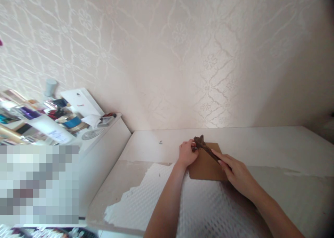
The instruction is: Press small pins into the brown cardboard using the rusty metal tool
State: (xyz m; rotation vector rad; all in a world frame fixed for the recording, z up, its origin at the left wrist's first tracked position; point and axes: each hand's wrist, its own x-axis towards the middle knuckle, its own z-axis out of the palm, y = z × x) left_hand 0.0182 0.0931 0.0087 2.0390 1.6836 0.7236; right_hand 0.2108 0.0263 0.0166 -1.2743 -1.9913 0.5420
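Observation:
A dark brown stick-like thing with a knobbly, carved-looking head (pixel 199 141) slants over a piece of brown cardboard (pixel 205 168). My right hand (pixel 236 172) is closed on its lower shaft, thumb and fingers pressed together along it. At the knobbly end, my left hand (pixel 188 153) has its fingers curled in, gripping it beside the cardboard's left edge. What kind of object the brown thing is, I cannot tell. Below the cardboard lies white, dimpled fabric (pixel 200 206), between my forearms.
A white surface (pixel 255 144) with worn, peeling patches runs along the patterned wall (pixel 167 57). White textured sheeting (pixel 141 196) with a ragged edge covers its left part. To the left, a white cabinet (pixel 106 154) carries bottles, a white box (pixel 80 100) and other small items.

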